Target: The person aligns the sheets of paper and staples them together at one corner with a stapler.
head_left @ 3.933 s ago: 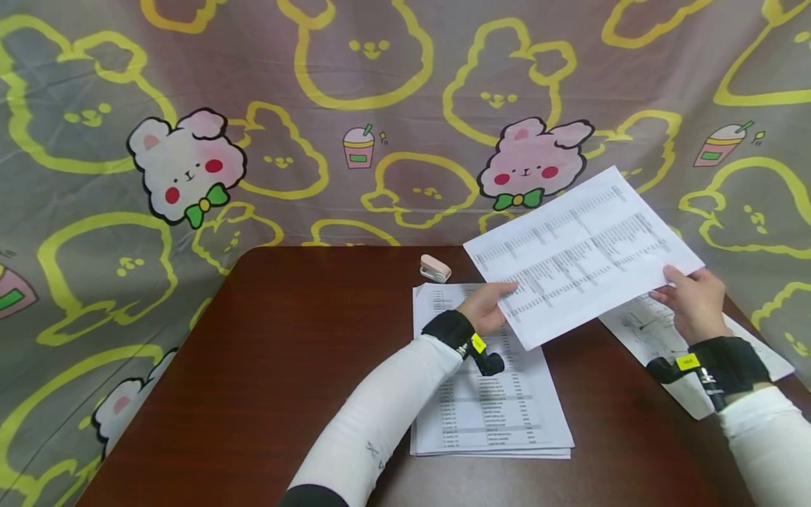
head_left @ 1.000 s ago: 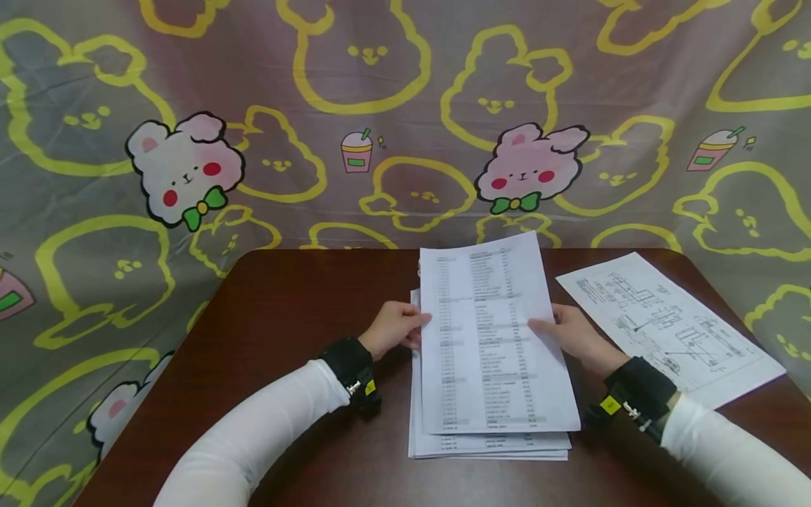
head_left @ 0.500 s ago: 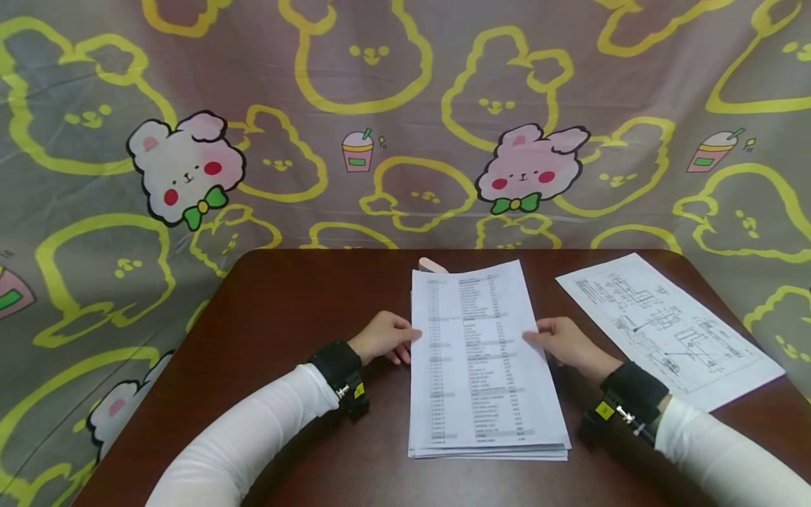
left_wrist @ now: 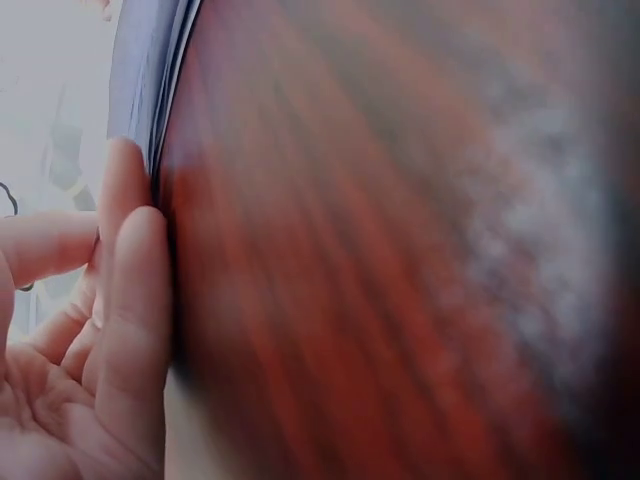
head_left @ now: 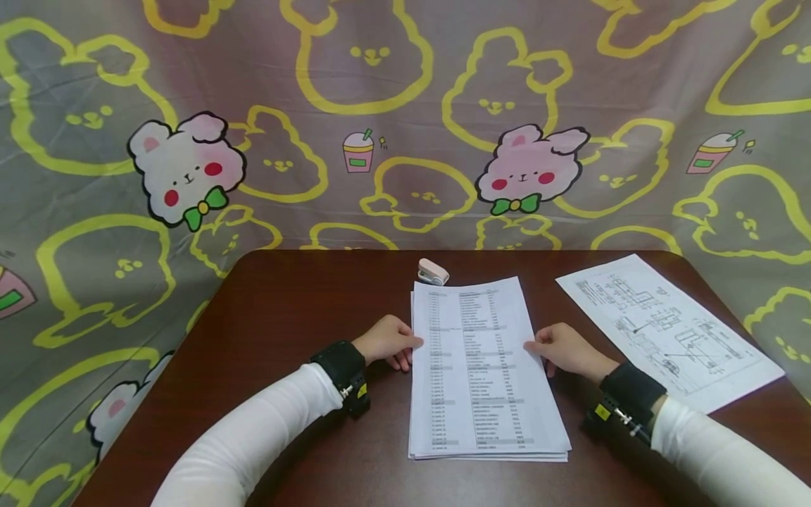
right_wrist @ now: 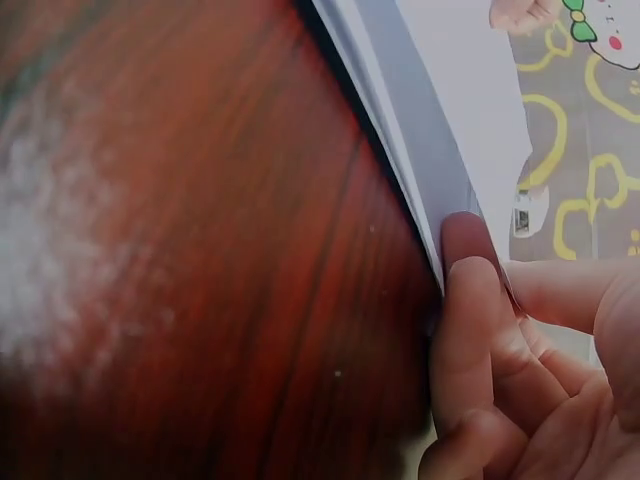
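A printed sheet of paper (head_left: 475, 387) lies over a stack of papers (head_left: 500, 458), nearly lined up with it; the stack's edges show below and at the left. My left hand (head_left: 388, 341) pinches the sheet's left edge, thumb on top and fingertips underneath. At the opposite edge my right hand (head_left: 567, 348) pinches it between thumb and index finger. In the right wrist view the sheet's side (right_wrist: 440, 130) is lifted slightly off the stack. The left wrist view shows the fingers (left_wrist: 140, 270) close against the stack's side.
Just beyond the papers stands a small pale pink stapler (head_left: 434, 271). A sheet with line drawings (head_left: 671, 331) lies to the right on the dark wooden table (head_left: 304, 296). A patterned cloth (head_left: 393, 127) hangs behind the table.
Earlier both hands held a sheet raised and tilted at the right. It has since been turned upright, brought over the stack and lowered toward me onto it, uncovering the stapler.
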### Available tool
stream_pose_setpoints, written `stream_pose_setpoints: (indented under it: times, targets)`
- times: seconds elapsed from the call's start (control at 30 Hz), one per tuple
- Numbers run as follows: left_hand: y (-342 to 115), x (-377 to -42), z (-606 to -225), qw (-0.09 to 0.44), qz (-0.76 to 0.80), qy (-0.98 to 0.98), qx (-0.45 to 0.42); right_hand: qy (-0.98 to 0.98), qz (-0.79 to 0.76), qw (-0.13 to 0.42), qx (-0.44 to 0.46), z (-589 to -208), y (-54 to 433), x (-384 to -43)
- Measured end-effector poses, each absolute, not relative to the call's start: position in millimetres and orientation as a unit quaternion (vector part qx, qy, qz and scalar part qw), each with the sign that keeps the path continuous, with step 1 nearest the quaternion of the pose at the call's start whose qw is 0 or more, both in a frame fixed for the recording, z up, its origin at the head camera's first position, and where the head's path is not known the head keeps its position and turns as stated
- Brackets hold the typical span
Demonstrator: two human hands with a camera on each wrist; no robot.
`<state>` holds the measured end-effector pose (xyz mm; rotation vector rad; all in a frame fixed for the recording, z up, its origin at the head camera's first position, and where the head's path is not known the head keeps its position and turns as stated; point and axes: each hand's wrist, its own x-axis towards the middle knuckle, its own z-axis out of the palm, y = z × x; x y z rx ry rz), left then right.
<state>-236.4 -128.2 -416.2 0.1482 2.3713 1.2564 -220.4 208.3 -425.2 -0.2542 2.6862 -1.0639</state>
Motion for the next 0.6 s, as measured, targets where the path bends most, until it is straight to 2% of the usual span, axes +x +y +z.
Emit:
stream_pose_setpoints:
  times: [0.6]
  targets:
    - [-122.9,-236.9,-414.9,0.227,0.425,0.875,0.045,0.934,-0.327,0.123,-0.078,-422.1,207.7,-221.5]
